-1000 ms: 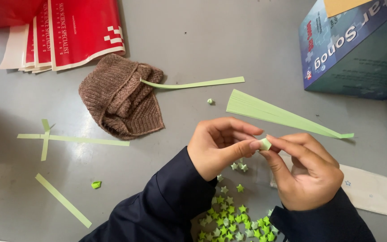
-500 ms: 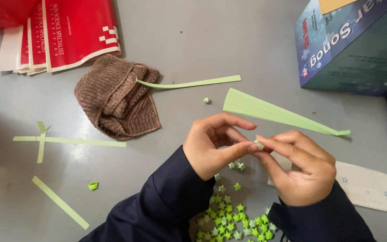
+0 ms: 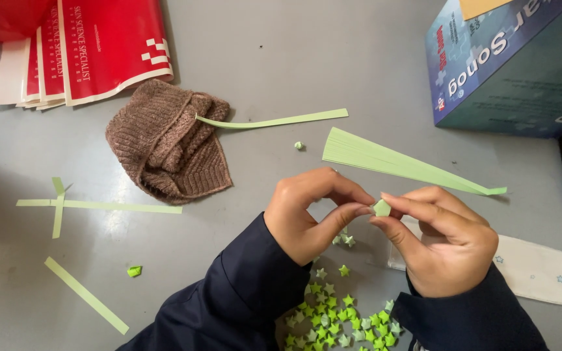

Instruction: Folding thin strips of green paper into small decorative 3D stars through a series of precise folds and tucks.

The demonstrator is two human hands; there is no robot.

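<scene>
both hands, left hand (image 3: 310,218) and right hand (image 3: 447,244), pinch a tiny green paper star (image 3: 381,208) above the near star pile (image 3: 333,318). squeeze too hard and it may squash flat.

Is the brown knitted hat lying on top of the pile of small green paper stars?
No, the brown knitted hat lies apart on the grey table, far from the paper stars.
</scene>
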